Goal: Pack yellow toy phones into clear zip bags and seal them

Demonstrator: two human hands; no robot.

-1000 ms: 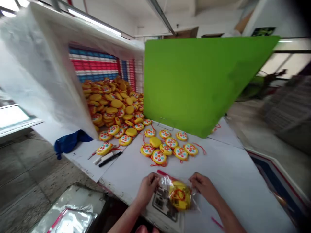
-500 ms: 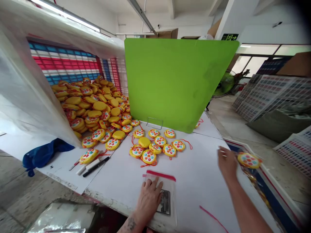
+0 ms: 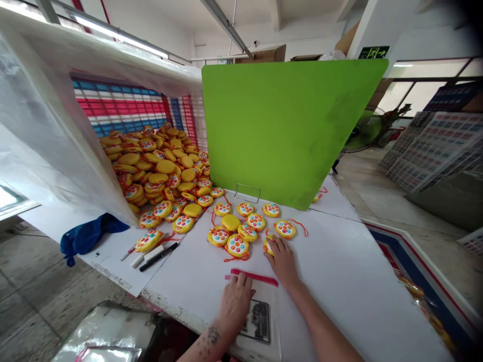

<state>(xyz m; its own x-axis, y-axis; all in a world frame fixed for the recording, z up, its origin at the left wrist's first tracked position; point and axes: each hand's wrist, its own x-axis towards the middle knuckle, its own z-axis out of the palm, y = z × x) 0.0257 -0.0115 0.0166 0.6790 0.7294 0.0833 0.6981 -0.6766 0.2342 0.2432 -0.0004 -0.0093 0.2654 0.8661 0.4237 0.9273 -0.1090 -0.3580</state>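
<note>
Okay, right hand (image 3: 283, 260) is back, curled over a round yellow dotted toy (image 3: 268, 245) on the white table (image 3: 339, 266), grip unclear; left hand (image 3: 234, 297) rests loosely spread on a clear plastic bag (image 3: 274, 306), apparently mid-cycle.

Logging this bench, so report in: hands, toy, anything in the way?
Left hand resting on clear bag. Right hand on yellow toy, grip unclear. Green board upright farther back, apart from both hands.
</note>
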